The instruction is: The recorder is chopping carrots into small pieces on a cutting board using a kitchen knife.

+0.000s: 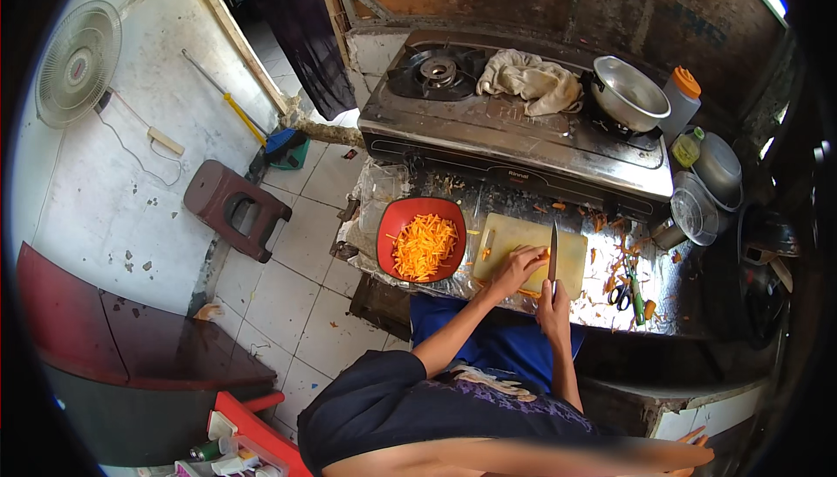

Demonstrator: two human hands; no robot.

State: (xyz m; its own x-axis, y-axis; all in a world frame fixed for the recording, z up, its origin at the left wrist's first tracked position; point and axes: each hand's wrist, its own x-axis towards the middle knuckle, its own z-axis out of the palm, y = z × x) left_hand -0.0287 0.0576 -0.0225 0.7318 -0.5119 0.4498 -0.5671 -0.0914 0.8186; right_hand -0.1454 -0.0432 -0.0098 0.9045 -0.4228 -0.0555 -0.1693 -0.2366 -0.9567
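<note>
A pale plastic cutting board (572,254) lies on the foil-covered counter in front of me. On it my left hand (520,268) holds down a small orange piece of carrot (545,255). My right hand (554,310) grips the handle of a kitchen knife (554,248), whose blade stands close beside that piece. Some thin orange strips lie along the board's near edge, by my wrist. Left of the board sits a red square bowl (386,241) holding a heap of cut carrot sticks (425,248).
Behind the board stands a Rinnai gas stove (458,130) with a rag (533,81) and a metal bowl (631,94). Scissors (619,296), a green-handled tool (636,300) and peelings lie to the right. A clear plastic container (382,192) is behind the red bowl. Another person's hand shows at lower right.
</note>
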